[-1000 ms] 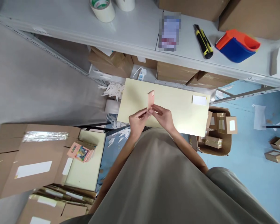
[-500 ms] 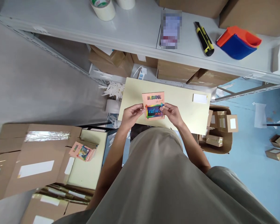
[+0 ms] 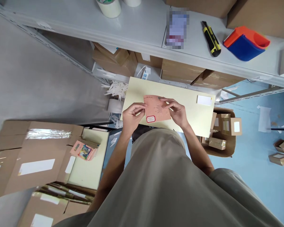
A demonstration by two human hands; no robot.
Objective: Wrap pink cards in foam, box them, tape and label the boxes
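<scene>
A thin pink booklet [image 3: 156, 108] is held up over the pale yellow tabletop [image 3: 189, 110], its side with small dark text and a red-framed white label facing me. My left hand [image 3: 133, 115] pinches its left edge between thumb and fingers. At the right edge, my right hand [image 3: 177, 110] grips it, with fingers laid over the upper right corner. Lying on the tabletop to the right is a white label pad [image 3: 204, 100]. A stack of similar pink booklets [image 3: 84, 150] rests on a lower-left surface beside an open carton.
A metal shelf [image 3: 142, 31] crosses ahead, carrying tape rolls [image 3: 110, 8], a yellow-black utility knife [image 3: 211, 39] and a red-blue holder [image 3: 246, 44]. A carton of small boxes [image 3: 223, 132] stands right of the table. Flattened cardboard [image 3: 40, 154] lies at left.
The booklet has been turned over from its colourful picture side to its text side. My right hand has shifted its fingers across the upper right corner.
</scene>
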